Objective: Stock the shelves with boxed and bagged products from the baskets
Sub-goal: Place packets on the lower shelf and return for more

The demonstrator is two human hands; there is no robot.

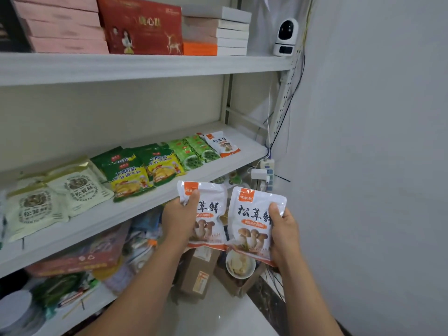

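The middle shelf (135,209) already carries rows of bags, while the left hand (179,219) and right hand (284,235) each grip one mushroom bag (252,221) not yet shelved

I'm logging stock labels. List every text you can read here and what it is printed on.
"松茸鲜": white-and-orange bag in the right hand.
"茸鲜": matching bag in the left hand, first character behind the thumb.
"土鸡鲜精": green-and-yellow bags.
"松茸鲜": cream bags.
Red box lettering and orange corner logos: too blurred.
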